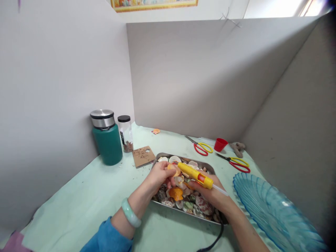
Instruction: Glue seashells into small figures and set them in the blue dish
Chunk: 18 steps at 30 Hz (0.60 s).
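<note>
My left hand pinches a pale orange seashell between thumb and fingers. In my right hand is a yellow hot glue gun, its tip pointing left at the held shell; whether they touch I cannot tell. A clear glue stick sticks out of its back end. Both hands are over a metal tray filled with several shells, among them an orange scallop shell and a striped one. My right hand's fingers are partly hidden behind the glue gun.
A green flask, a clear jar and a brown board stand or lie at left. Behind the tray are two pairs of scissors and a red cup. A blue glass dish is at right. A black cord runs in front.
</note>
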Motion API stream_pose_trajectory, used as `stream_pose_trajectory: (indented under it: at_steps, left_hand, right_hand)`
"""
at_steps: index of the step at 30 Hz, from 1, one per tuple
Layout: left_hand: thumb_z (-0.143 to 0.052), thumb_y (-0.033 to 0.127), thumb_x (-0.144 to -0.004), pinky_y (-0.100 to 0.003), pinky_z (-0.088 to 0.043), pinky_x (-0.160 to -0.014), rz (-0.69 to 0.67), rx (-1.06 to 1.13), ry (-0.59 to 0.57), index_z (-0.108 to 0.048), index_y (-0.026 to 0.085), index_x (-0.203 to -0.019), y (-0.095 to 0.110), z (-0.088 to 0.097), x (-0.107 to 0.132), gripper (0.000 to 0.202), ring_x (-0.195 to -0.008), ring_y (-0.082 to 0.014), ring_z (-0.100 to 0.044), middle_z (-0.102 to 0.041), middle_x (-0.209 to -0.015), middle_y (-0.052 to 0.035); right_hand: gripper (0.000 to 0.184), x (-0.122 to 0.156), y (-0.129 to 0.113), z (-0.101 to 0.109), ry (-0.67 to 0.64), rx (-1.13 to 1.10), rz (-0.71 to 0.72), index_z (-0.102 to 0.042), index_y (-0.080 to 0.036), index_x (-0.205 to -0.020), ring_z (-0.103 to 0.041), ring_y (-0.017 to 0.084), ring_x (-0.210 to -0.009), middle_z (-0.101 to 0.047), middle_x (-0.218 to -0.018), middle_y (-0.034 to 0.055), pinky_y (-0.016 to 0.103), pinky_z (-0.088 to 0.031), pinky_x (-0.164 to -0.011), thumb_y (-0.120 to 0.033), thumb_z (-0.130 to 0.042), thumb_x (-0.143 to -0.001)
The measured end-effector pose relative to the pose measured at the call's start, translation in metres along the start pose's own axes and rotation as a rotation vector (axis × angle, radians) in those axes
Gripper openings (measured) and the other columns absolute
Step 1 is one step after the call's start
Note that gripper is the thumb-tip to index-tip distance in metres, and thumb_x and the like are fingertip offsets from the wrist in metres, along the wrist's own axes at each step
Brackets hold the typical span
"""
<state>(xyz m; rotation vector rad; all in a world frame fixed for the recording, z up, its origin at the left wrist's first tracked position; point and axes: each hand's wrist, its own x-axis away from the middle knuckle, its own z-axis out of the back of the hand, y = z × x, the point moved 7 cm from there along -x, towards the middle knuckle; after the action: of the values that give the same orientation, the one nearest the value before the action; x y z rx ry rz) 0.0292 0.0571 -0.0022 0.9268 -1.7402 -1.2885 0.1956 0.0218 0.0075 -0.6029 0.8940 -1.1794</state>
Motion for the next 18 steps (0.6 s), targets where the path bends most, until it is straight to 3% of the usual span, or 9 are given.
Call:
stream_pose_trajectory:
  at_steps: [5,11,18]
  left_hand:
    - [-0.067,0.028,-0.068,-0.016,-0.031,-0.033,-0.005,0.015,0.024,-0.046,0.018,-0.074,0.0008,0.001,0.0007,0.024,-0.031,-0.007,-0.045,-0.056,-0.043,0.0044]
    - [-0.063,0.026,-0.07,-0.016,-0.033,-0.034,-0.003,-0.028,0.003,-0.047,0.018,-0.075,-0.0029,0.0002,-0.0011,0.02,-0.034,-0.0084,-0.047,-0.056,-0.042,0.0032]
    - [-0.06,0.029,-0.072,-0.017,-0.035,-0.036,-0.015,-0.083,0.051,-0.045,0.019,-0.075,0.0002,0.0031,-0.0005,0.019,-0.036,-0.0099,-0.049,-0.057,-0.043,0.0028]
  right_hand:
    - [0.025,0.0,0.0002,0.0024,0.039,-0.014,-0.018,-0.066,-0.019,-0.084,-0.057,0.018,-0.064,-0.066,-0.072,0.0009,0.027,-0.046,-0.059,-0.043,-0.062,-0.08]
    - [0.024,-0.0003,-0.0026,0.0006,0.006,0.011,-0.005,-0.066,-0.021,-0.088,-0.057,0.018,-0.069,-0.067,-0.081,0.0014,0.028,-0.046,-0.065,-0.042,-0.063,-0.08]
    - [0.023,0.0014,-0.0039,-0.0036,-0.052,0.049,0.014,-0.064,-0.021,-0.081,-0.055,0.017,-0.066,-0.064,-0.074,0.0001,0.027,-0.044,-0.062,-0.043,-0.064,-0.079]
